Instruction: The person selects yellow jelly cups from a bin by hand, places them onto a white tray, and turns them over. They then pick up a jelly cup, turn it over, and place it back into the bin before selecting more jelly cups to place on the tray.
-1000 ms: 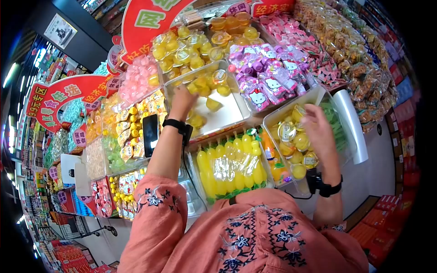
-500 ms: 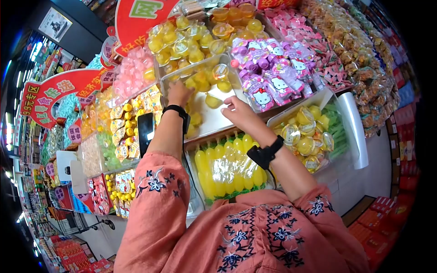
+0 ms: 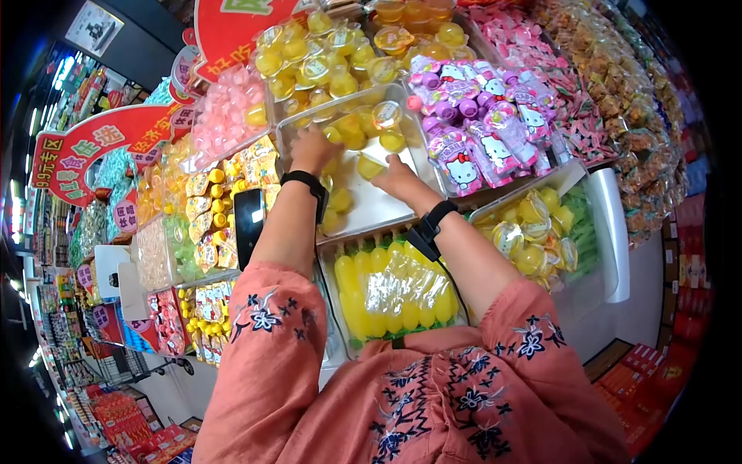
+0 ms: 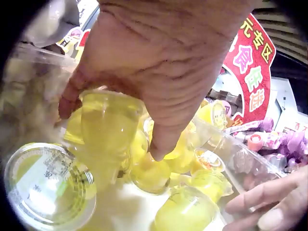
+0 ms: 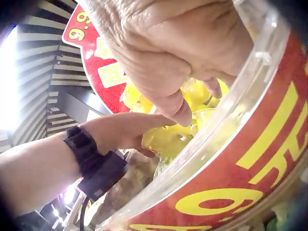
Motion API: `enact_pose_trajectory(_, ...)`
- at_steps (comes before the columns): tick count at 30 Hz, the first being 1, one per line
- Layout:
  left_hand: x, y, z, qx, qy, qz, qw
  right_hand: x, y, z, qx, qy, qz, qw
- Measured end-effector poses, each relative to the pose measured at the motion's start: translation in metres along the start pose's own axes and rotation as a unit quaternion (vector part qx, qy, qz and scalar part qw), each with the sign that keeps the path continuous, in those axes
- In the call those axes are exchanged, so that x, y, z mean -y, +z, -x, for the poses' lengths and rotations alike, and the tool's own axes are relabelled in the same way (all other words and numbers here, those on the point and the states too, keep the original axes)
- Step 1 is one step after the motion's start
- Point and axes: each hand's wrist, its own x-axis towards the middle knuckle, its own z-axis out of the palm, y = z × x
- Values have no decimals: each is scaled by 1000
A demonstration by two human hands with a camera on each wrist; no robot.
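Observation:
Both hands are over a clear bin point(image 3: 375, 213) with a white bottom and several yellow jelly cups in it. At the bin's left side, my left hand point(image 3: 313, 148) has its thumb and fingers around a yellow jelly cup point(image 4: 108, 127), palm down. Another jelly cup point(image 4: 45, 187) with a printed lid lies close under that hand. My right hand point(image 3: 400, 182) reaches over the front right of the bin, fingers extended and parted. Its fingertips are right beside a loose jelly cup point(image 3: 369, 165) on the white bottom.
At right stands a bin of lidded yellow cups point(image 3: 533, 232). Yellow tubes point(image 3: 394, 286) in clear wrap lie in front. Purple cartoon packets point(image 3: 483, 131) sit behind right, pink sweets point(image 3: 228, 116) behind left. A black phone point(image 3: 249, 224) stands beside my left forearm.
My right hand has moved left from the right-hand bin of cups into the middle bin, beside the loose cup. The left hand stays at the middle bin's left side.

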Motion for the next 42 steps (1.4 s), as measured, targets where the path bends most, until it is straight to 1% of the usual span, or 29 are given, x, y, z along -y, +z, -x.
enact_pose_trajectory(2, 10, -12, -6, 103, 62, 68, 990, 0, 0, -8, 24, 42, -34, 998)
enact_pose_trajectory(3, 13, -17, -6, 154, 92, 102, 978, 2, 0, -8, 37, 63, -51, 996)
enact_pose_trajectory(4, 14, -18, -4, 163, 81, 109, 977, 2, 0, -6, 31, 64, -75, 995)
enact_pose_trajectory(6, 8, -18, 4, 178, 60, 125, 974, 5, -1, -6, 47, 92, -99, 990)
enact_pose_trajectory(7, 5, -19, 9, 168, 37, 142, 975, 6, -2, -6, 55, 106, -110, 987)
enact_pose_trajectory(9, 0, -18, 14, 147, -6, 176, 973, 5, -5, -3, 67, 104, -166, 978)
enact_pose_trajectory(10, -2, -18, 14, 173, -16, 193, 966, 4, -7, -1, 73, 104, -195, 972)
enact_pose_trajectory(12, -6, -20, 11, 225, -33, 223, 948, 1, -10, -2, 118, 122, -250, 953)
enact_pose_trajectory(13, -9, -22, 11, 235, -25, 230, 944, 0, -11, -5, 139, 128, -278, 942)
enact_pose_trajectory(16, -18, -25, 22, 261, 0, 246, 933, -4, -6, -7, 158, 128, -324, 924)
enact_pose_trajectory(17, -23, -24, 26, 257, -8, 248, 934, -4, -5, -7, 149, 130, -341, 919)
enact_pose_trajectory(19, -30, -29, 28, 294, 17, 225, 929, -4, -4, -5, 130, 136, -373, 909)
enact_pose_trajectory(22, -19, 2, 21, 251, 67, 256, 931, -6, -8, -5, 144, 130, -415, 889)
enact_pose_trajectory(23, -17, 8, 18, 258, 72, 264, 926, -6, -9, -6, 148, 129, -426, 883)
enact_pose_trajectory(25, -17, 9, 19, 273, 81, 279, 917, -6, -8, -7, 148, 117, -446, 875)
enact_pose_trajectory(26, -19, 11, 20, 276, 71, 311, 907, -7, -5, -9, 151, 110, -460, 868)
enact_pose_trajectory(29, -34, -5, 39, 269, 73, 381, 882, -6, 2, -15, 140, 106, -485, 857)
enact_pose_trajectory(30, -33, 0, 32, 301, 63, 351, 884, -6, 3, -14, 133, 108, -491, 854)
enact_pose_trajectory(32, -28, 17, 26, 264, 52, 343, 900, -2, 2, -12, 132, 114, -496, 850)
enact_pose_trajectory(33, -32, 13, 31, 245, 46, 339, 907, -3, 2, -11, 132, 117, -499, 848)
enact_pose_trajectory(36, -41, 3, 44, 237, 47, 338, 909, -3, 4, -10, 118, 133, -498, 849)
enact_pose_trajectory(39, -42, 12, 48, 229, 69, 364, 900, -4, 6, -4, 86, 128, -547, 823)
enact_pose_trajectory(40, -43, 13, 52, 211, 64, 385, 896, -2, 6, -2, 71, 124, -558, 817)
enact_pose_trajectory(41, -45, 15, 55, 197, 59, 398, 894, -3, 7, 0, 78, 67, -583, 806)
enact_pose_trajectory(42, -47, 9, 64, 191, 69, 418, 885, -1, 8, 1, 72, 56, -597, 797)
